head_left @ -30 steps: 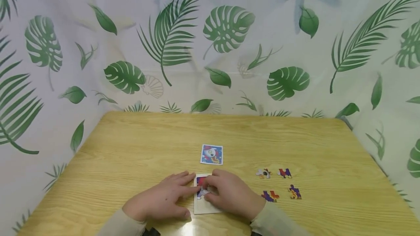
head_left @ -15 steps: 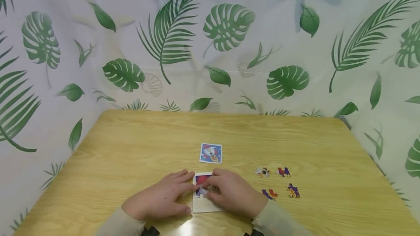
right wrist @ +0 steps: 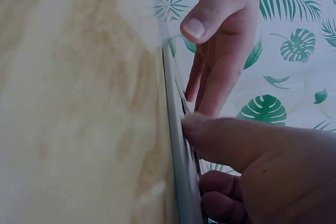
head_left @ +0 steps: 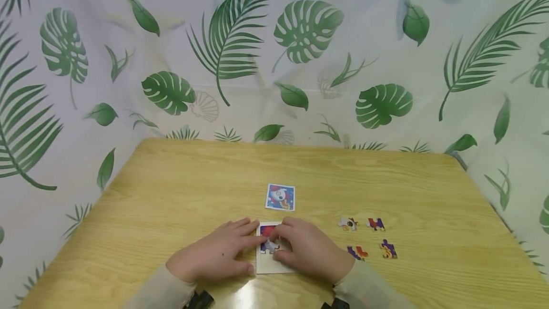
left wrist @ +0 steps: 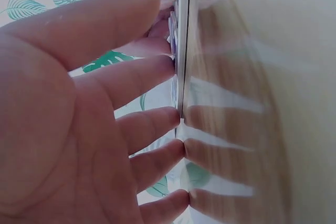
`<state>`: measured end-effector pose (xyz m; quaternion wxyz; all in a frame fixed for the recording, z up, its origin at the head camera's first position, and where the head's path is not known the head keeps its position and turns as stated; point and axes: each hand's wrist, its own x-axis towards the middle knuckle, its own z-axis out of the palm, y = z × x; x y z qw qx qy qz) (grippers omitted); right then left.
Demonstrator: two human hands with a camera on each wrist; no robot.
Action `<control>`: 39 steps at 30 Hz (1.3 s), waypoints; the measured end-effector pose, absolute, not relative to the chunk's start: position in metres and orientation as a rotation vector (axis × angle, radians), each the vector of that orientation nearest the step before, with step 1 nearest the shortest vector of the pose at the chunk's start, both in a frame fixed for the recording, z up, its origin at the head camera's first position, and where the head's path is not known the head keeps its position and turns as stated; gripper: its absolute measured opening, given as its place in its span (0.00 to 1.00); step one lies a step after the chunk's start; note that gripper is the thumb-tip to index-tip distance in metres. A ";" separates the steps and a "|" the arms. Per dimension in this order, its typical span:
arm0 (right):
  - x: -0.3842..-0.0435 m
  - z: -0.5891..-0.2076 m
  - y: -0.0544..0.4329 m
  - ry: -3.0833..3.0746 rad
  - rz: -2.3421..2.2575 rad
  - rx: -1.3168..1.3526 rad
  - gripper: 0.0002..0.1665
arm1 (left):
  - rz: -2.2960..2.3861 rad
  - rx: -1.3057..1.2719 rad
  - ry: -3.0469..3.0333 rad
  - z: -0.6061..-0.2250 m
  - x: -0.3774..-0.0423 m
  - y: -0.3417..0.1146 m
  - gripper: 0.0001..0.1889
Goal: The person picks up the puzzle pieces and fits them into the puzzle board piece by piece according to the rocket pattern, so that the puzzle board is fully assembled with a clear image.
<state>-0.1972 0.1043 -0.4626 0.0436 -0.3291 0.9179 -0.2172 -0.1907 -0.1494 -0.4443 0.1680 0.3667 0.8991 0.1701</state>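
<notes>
A small pale puzzle board (head_left: 271,266) lies flat at the near middle, with joined jigsaw pieces (head_left: 267,230) in red, purple and white along its upper left. My left hand (head_left: 223,252) rests at the board's left side with fingers spread and fairly straight; the index fingertip reaches onto the pieces. In the left wrist view its fingertips meet the board's edge (left wrist: 184,35) and the table. My right hand (head_left: 310,252) covers the board's right part, thumb and index finger bent round a light jigsaw piece (head_left: 272,247), which the fingers partly hide.
A picture card (head_left: 280,197) showing a white rocket on blue lies just beyond the board. Several loose jigsaw pieces lie right of the right hand: a white one (head_left: 348,224), a red and purple one (head_left: 376,224), and others. A leaf-patterned curtain (head_left: 240,89) stands behind the wooden table (head_left: 193,175).
The head view has shifted slightly. Both hands stay at the board; the right thumb and index finger have moved only a little over the pieces.
</notes>
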 end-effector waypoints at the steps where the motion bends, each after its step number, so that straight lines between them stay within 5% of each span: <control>1: -0.198 -0.463 0.104 2.815 -0.658 -1.001 0.13 | 0.477 1.045 2.556 -0.444 -0.192 -0.149 0.36; 14: -0.202 -0.462 0.103 2.844 -0.673 -1.009 0.07 | 0.474 1.051 2.565 -0.442 -0.199 -0.149 0.32; 39: -0.197 -0.466 0.104 2.812 -0.713 -1.027 0.10 | 0.551 0.959 2.601 -0.451 -0.182 -0.135 0.44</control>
